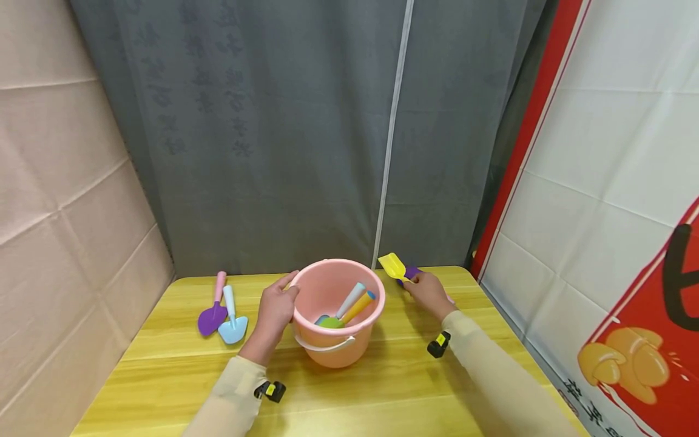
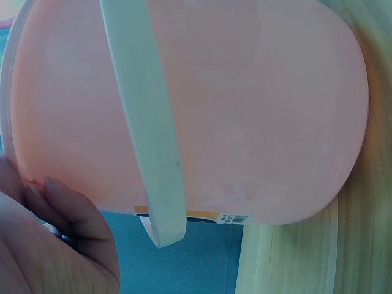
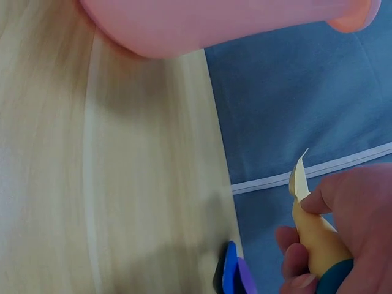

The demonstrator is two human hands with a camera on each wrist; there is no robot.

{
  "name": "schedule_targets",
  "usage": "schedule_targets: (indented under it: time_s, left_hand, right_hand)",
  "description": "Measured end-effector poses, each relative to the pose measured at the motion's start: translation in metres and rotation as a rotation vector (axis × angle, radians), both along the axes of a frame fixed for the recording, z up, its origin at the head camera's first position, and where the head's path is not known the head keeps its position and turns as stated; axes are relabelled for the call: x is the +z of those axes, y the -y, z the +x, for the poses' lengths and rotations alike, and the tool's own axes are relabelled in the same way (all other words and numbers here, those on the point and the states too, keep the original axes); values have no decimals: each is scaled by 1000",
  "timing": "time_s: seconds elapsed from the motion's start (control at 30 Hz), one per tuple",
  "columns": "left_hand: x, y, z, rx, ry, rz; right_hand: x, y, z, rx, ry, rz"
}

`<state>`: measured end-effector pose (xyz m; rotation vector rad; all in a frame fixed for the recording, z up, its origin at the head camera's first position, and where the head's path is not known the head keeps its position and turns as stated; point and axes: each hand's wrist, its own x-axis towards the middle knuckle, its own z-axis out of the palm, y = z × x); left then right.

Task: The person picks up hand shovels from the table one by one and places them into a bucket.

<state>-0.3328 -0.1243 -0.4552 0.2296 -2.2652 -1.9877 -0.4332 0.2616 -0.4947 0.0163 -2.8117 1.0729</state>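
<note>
My left hand (image 1: 275, 308) grips the left rim of a pink bucket (image 1: 338, 347), its thumb and fingers at the edge. The bucket stands upright on the table, its white handle (image 2: 147, 122) hanging down the near side. Inside lie toy shovels, one with a pale handle (image 1: 351, 300) and one with an orange handle (image 1: 359, 306); a green blade (image 1: 330, 323) shows at the bottom. Right of the bucket, my right hand (image 1: 428, 294) holds a yellow toy shovel (image 1: 392, 265) by its handle, blade toward the bucket. Purple and blue shovel blades (image 3: 236, 269) lie below that hand.
On the left of the wooden table (image 1: 322, 400) lie a purple shovel with a pink handle (image 1: 212, 318) and a light blue shovel with a whitish handle (image 1: 233, 329). A grey curtain (image 1: 273, 152) hangs behind the table, with fabric walls on both sides.
</note>
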Motion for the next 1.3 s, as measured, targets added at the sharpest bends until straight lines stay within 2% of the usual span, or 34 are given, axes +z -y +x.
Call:
schedule_targets:
  time_s: [0.63, 0.93, 1.3]
  left_hand:
    - [0, -1, 0, 4, -4, 1]
    - [0, 0, -1, 5, -7, 2]
    - [0, 0, -1, 13, 0, -1]
  right_hand:
    - [37, 8, 10, 33, -35, -47]
    - [53, 14, 18, 77, -48, -98]
    - [69, 22, 25, 121, -57, -111]
